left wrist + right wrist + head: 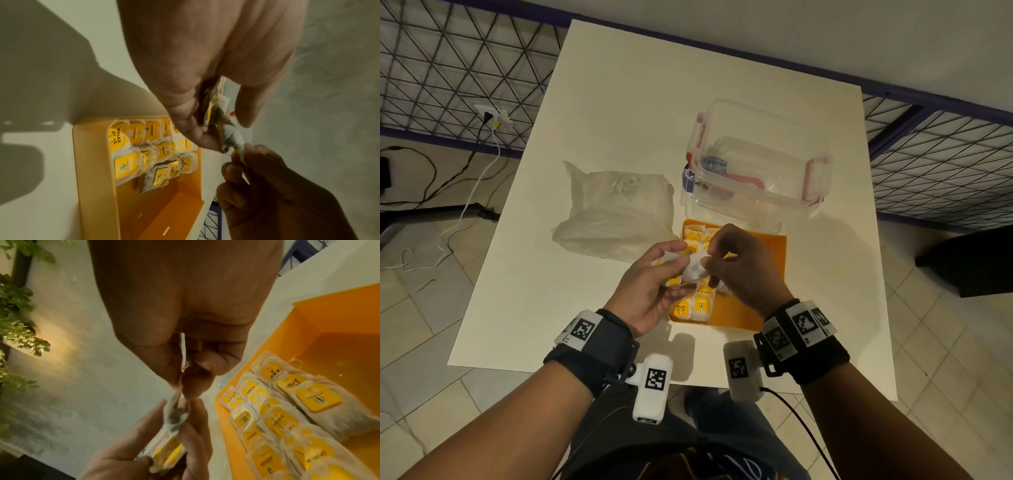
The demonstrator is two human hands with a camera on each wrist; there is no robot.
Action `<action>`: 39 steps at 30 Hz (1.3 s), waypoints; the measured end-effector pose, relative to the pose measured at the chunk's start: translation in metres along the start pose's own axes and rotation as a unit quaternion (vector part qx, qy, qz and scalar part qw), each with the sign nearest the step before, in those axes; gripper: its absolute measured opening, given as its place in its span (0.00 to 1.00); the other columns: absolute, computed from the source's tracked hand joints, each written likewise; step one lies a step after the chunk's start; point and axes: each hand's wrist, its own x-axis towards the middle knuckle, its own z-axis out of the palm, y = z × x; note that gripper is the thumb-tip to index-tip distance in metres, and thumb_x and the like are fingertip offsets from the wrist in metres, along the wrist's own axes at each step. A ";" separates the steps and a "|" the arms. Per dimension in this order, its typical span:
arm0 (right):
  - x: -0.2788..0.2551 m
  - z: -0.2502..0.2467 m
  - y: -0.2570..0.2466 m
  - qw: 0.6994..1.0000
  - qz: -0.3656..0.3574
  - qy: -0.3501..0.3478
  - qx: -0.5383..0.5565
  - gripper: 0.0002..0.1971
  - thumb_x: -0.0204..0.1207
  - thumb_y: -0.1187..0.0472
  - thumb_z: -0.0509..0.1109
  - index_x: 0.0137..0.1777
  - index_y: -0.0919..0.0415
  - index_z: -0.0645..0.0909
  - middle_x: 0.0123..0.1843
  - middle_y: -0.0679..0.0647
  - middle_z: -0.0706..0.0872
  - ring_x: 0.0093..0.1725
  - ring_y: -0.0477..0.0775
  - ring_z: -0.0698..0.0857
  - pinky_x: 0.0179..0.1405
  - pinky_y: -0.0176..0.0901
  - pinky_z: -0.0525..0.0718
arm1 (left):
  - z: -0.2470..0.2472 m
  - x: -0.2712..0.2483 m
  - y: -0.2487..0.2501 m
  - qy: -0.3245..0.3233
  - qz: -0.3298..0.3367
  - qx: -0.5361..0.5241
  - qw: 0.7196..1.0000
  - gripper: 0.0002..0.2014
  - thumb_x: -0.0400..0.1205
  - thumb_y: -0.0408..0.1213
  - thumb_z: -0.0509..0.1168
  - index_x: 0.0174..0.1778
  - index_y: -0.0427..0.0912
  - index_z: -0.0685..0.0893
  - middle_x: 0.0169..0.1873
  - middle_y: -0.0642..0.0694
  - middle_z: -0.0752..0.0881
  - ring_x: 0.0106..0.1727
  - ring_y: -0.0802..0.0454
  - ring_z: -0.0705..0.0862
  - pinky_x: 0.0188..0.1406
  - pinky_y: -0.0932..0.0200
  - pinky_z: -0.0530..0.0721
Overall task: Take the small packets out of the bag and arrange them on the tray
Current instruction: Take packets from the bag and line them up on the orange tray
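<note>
1. On the floor of pale tiles stands a white table (pixel 619 102), taking up most of the head view.
2. Toward the back right of it sits a clear plastic container (pixel 760 154) with red clips, some bits inside that I can't make out.
3. Left of that is the crumpled see-through bag (pixel 616 209), lying on the table just beside the tray's far left corner.
4. Orange tray (pixel 767 246) sits at the near edge, right under both hands. Its left half is packed with small packets (pixel 131 151), white with yellow tags, some reading RELAX or MOMENT, overlapping a bit. Right half is bare orange.
5. Left hand (pixel 654 284) is up above the tray, fingers curled round a little bunch of packets (pixel 166 454).
6. Right hand (pixel 743 267) is pinching one packet (pixel 231 137) by its end with thumb and fingertips, while its other end sits against the left hand's fingers.
</note>
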 end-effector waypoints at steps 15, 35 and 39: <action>0.002 -0.015 0.005 0.988 -0.128 -0.009 -0.090 0.05 0.75 0.63 0.77 0.45 0.54 0.85 0.46 0.47 0.85 0.45 0.42 0.85 0.41 0.32 0.84 | 0.000 -0.002 0.002 0.009 -0.009 0.044 0.999 0.09 0.85 0.29 0.63 0.58 0.40 0.84 0.45 0.37 0.90 0.40 0.45 0.91 0.31 0.62 0.87; 0.012 -0.019 0.068 0.956 0.056 -0.124 -0.260 0.06 0.78 0.67 0.71 0.48 0.56 0.87 0.37 0.43 0.85 0.36 0.39 0.83 0.36 0.29 0.76 | -0.020 -0.004 -0.001 0.035 -0.028 0.098 0.994 0.11 0.84 0.25 0.64 0.61 0.34 0.83 0.48 0.36 0.91 0.45 0.41 0.91 0.39 0.57 0.89; 0.018 -0.012 0.076 0.955 0.093 -0.129 -0.250 0.06 0.78 0.67 0.71 0.46 0.55 0.87 0.38 0.43 0.85 0.37 0.41 0.83 0.36 0.32 0.79 | -0.022 -0.004 -0.001 0.033 -0.026 0.107 0.993 0.11 0.84 0.24 0.63 0.60 0.35 0.84 0.48 0.36 0.91 0.46 0.41 0.91 0.41 0.56 0.90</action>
